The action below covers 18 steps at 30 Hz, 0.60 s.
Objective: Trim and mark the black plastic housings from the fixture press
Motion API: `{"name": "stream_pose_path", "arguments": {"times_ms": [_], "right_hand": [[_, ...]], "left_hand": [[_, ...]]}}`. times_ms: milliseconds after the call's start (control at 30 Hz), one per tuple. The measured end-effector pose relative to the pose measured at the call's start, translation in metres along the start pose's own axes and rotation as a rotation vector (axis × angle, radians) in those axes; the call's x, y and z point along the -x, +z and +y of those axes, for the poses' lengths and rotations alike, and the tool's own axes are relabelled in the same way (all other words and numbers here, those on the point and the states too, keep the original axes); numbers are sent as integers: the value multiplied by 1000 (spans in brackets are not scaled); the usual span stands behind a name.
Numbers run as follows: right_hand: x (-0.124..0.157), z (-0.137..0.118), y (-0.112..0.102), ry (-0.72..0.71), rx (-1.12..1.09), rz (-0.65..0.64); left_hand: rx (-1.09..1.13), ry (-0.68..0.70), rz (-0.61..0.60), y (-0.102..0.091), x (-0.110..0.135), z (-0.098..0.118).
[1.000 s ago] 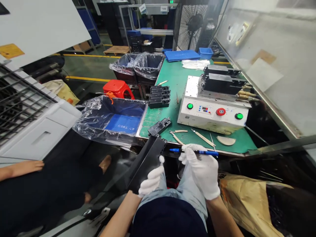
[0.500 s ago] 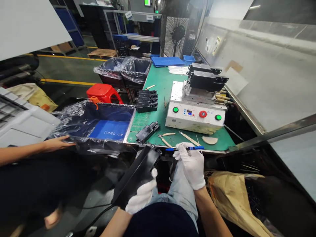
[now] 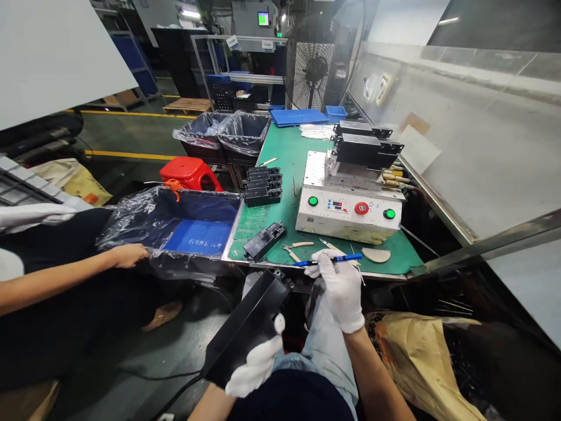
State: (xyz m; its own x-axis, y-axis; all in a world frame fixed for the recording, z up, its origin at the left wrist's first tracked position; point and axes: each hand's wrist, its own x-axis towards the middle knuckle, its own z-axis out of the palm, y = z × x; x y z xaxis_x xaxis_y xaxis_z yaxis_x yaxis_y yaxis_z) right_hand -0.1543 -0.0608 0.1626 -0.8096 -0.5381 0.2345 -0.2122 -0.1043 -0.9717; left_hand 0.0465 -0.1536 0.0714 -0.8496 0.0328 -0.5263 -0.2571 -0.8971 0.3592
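A: Where was the black case (image 3: 245,330)?

B: At the lower centre of the frame, below the front edge of the green table (image 3: 287,219). Its long axis slanted from lower left to upper right.

A: And who had hold of it?

B: The left hand (image 3: 256,365), gloved in white. Its fingers were curled and clamped on the case's lower right side, with the thumb sticking up along that edge.

A: What about the right hand (image 3: 344,292)?

B: It was just right of centre, fingertips pinched together on a blue pen (image 3: 356,256). The pen lay nearly level across the frame, its left end pointing leftward.

A: So how did the two line up?

B: The case lay to the left of and below the right fingers. Its upper right end, the one with the small lugs, was the part nearest the pen's left end. They appeared near but apart; I couldn't judge the depth between them. The left hand was nearer the case's lower half.

A: Anything close by?

B: Nippers (image 3: 297,254) on the table, just above the pen.
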Motion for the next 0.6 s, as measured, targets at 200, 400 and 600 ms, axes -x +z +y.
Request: {"name": "stream_pose_path", "arguments": {"times_ms": [200,400,600], "right_hand": [[7,-4,-13,14,-34,45],[15,-3,-30,-14,0,125],[36,20,-56,48,95,159]], "left_hand": [[-371,329,350,40,19,21],[-989,624,630,57,21,63],[-1845,792,810,36,-17,194]]}}
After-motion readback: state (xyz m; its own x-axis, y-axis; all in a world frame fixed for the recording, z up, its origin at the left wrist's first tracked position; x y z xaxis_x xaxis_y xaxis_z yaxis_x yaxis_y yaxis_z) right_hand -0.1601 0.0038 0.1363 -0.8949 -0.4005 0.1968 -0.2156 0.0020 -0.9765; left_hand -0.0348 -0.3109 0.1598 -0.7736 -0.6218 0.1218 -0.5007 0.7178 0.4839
